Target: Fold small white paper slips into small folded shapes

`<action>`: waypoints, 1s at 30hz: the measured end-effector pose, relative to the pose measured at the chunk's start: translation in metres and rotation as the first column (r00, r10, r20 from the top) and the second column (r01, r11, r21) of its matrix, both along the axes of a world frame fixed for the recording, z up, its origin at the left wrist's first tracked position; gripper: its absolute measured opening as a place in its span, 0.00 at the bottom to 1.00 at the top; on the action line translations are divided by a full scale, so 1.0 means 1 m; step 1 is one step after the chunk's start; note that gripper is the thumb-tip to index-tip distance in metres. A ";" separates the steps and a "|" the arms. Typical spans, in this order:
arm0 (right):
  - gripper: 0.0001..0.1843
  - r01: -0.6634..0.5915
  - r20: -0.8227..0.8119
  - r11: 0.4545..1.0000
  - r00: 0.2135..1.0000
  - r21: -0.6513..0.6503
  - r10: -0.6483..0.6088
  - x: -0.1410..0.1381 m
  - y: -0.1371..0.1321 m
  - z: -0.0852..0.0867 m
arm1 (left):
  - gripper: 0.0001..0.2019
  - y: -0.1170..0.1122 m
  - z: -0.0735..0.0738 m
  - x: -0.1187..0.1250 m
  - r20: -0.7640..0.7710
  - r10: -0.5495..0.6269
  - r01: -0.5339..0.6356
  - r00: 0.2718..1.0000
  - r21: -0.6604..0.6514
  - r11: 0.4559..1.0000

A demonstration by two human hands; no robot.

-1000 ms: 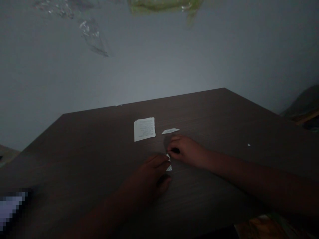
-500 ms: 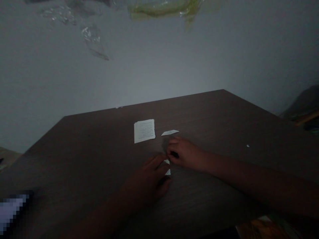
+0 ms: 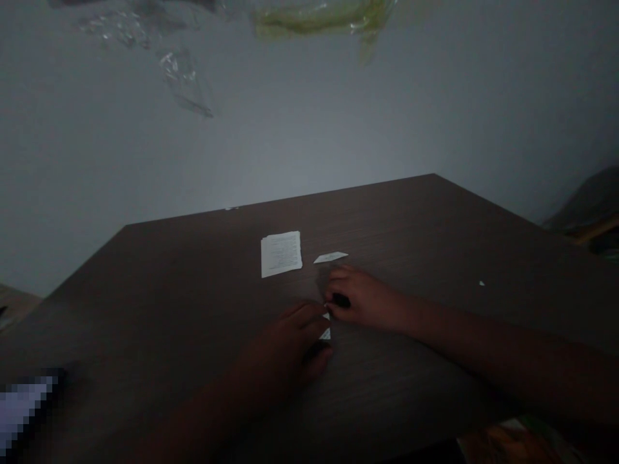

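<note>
A small piece of printed paper [image 3: 327, 334] lies on the table, mostly hidden under my left hand [image 3: 293, 345]. The fingers of that hand bend over the paper and hold it down, with the thumb curled in nearer to me. Close by on the right, my right hand [image 3: 358, 295] is closed, thumb and forefinger pinched at the paper's far end. Beyond my hands sits a stack of printed paper squares [image 3: 280, 254]. To its right is a narrow folded paper [image 3: 331, 257] with slanted ends, just past the right fingertips.
The dark brown table [image 3: 396, 225] stands against a pale wall [image 3: 314, 129]. A tiny paper scrap [image 3: 481, 283] lies to the right. At the left edge is a blurred-out screen-like object [image 3: 24, 406]. Clear plastic [image 3: 186, 80] hangs on the wall.
The left fingers have shifted slightly toward me and right, covering more of the paper's far part. My right hand stays nearly in place, still pinched at the far end.
</note>
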State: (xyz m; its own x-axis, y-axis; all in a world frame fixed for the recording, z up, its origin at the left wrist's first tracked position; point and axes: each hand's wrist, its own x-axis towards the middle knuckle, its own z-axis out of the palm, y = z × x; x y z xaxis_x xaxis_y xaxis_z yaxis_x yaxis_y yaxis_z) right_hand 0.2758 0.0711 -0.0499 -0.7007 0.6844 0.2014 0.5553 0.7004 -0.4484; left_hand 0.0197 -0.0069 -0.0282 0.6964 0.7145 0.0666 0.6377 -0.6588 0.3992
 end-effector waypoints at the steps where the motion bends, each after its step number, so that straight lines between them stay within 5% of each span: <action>1: 0.05 -0.002 -0.001 1.000 1.000 -0.016 0.002 0.000 0.001 0.000 | 0.16 0.000 0.000 -0.001 -0.001 -0.001 0.001 1.000 -0.014 1.000; 10: 0.07 0.030 -0.026 0.995 0.999 -0.098 -0.032 -0.003 0.004 -0.002 | 0.19 0.002 0.002 -0.001 -0.048 0.014 -0.017 0.999 -0.079 0.997; 18: 0.04 -0.088 -0.020 0.996 0.996 0.018 0.089 0.002 0.002 -0.003 | 0.18 0.004 0.001 -0.006 -0.080 -0.051 0.054 0.995 0.030 0.998; 30: 0.08 -0.003 -0.072 0.997 0.997 -0.071 -0.002 0.001 0.002 -0.010 | 0.16 0.001 0.003 -0.001 -0.095 -0.061 0.071 0.994 0.108 0.992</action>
State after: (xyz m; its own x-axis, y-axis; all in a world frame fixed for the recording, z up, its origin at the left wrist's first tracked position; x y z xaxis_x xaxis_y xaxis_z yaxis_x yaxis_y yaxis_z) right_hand 0.2767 0.0730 -0.0595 -0.6865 0.6986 0.2020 0.5198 0.6656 -0.5356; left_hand 0.0186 -0.0061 -0.0250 0.7484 0.6588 0.0766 0.6221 -0.7373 0.2634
